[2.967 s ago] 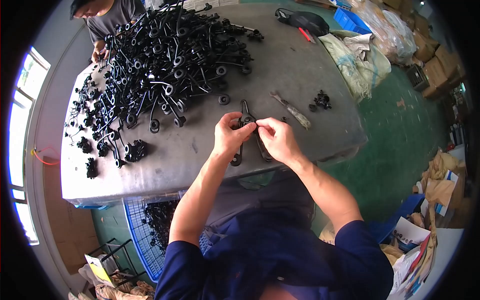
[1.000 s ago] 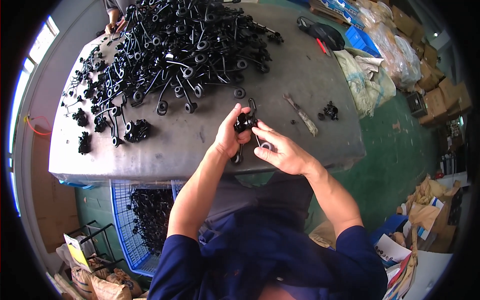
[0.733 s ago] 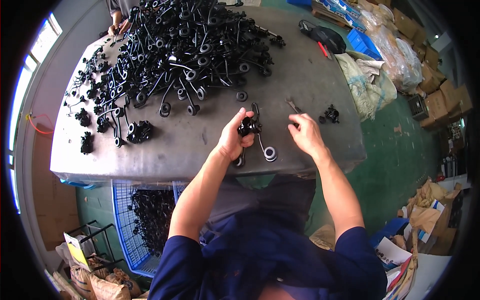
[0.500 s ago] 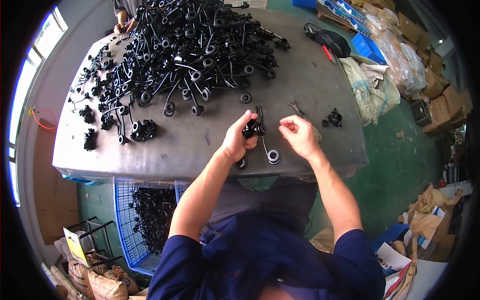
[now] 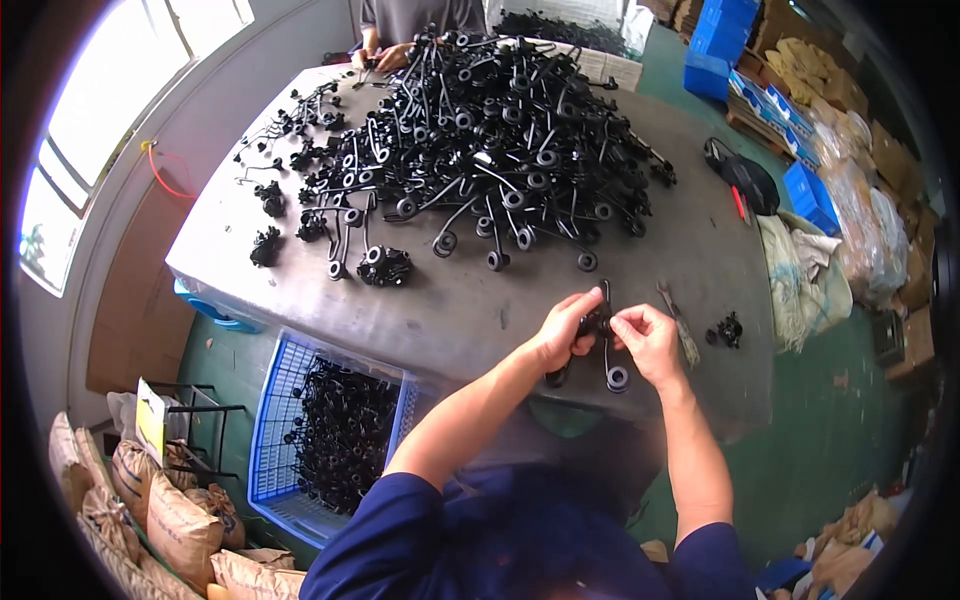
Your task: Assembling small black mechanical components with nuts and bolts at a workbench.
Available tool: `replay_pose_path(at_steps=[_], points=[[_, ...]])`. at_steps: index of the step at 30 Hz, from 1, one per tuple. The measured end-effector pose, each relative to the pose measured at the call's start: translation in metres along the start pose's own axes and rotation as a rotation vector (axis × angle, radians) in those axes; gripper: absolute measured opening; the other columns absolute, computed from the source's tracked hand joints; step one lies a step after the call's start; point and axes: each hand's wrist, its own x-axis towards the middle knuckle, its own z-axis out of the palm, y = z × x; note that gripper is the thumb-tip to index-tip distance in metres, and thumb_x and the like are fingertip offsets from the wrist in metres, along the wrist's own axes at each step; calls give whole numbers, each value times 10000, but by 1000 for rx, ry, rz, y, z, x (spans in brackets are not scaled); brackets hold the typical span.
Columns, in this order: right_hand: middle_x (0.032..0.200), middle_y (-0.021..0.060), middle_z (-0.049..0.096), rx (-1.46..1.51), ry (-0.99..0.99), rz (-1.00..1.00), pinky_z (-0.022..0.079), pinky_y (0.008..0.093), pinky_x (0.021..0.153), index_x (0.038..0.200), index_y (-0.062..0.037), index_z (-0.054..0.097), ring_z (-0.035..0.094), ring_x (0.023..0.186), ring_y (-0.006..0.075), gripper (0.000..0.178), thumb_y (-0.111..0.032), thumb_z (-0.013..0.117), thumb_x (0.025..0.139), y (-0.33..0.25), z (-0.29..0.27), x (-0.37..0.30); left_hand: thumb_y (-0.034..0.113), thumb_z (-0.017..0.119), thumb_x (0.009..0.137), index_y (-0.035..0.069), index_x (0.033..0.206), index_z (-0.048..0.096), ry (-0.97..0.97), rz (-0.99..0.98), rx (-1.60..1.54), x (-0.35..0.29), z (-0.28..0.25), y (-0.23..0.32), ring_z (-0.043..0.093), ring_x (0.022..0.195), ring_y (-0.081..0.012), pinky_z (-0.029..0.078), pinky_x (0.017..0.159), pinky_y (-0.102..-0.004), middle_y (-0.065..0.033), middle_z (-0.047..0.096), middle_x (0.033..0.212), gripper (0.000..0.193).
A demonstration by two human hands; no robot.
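Observation:
Near the table's front edge, my left hand is closed around a black bent-rod part with a grey-centred ring at its lower end. The rod's upper end sticks up past my thumb. My right hand is beside it, thumb and fingertips pinched against the part's middle; whatever is between those fingertips is too small to make out. To the right of my right hand lie a wrench-like tool and a small cluster of black fittings.
A large heap of similar black rod parts covers the table's far middle. Bundled black pieces lie left. Across the table are another person's hands. A blue crate of black parts stands below; a black bag sits far right.
My right hand has come in to the part held by my left, closing the gap between them. The whole view has shifted, so the table appears lower and further right.

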Motion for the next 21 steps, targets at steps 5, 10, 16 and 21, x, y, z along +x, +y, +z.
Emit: replay_pose_path(at_steps=[5,10,16,21], points=[[743,24,655,-71,-6,7,526,241,603,910,7,665,613,651,81,129,-121,682,922,-8,-1,-1,490,586,948,100,1168,524,4,5,2,-2,-1,3,357,472,-94,229,430,-245,-10,457,764,452],[837,33,665,-120,-110,-51,529,236,651,908,6,663,634,727,93,30,-7,678,885,-3,-14,-3,465,593,951,93,1180,531,25,11,3,-1,5,2,347,456,-91,212,420,-246,-6,462,760,441],[808,74,668,48,-73,139,565,246,639,919,48,633,657,691,126,88,-33,664,904,-3,-12,1,455,599,951,91,1185,536,30,16,-3,-1,6,1,335,442,-87,215,418,-247,-5,465,753,437],[765,75,662,24,-104,186,558,254,587,922,38,623,644,653,125,104,-58,663,913,-12,-8,1,453,615,943,103,1136,542,47,20,8,-2,4,1,338,439,-80,223,416,-244,6,458,718,407]])
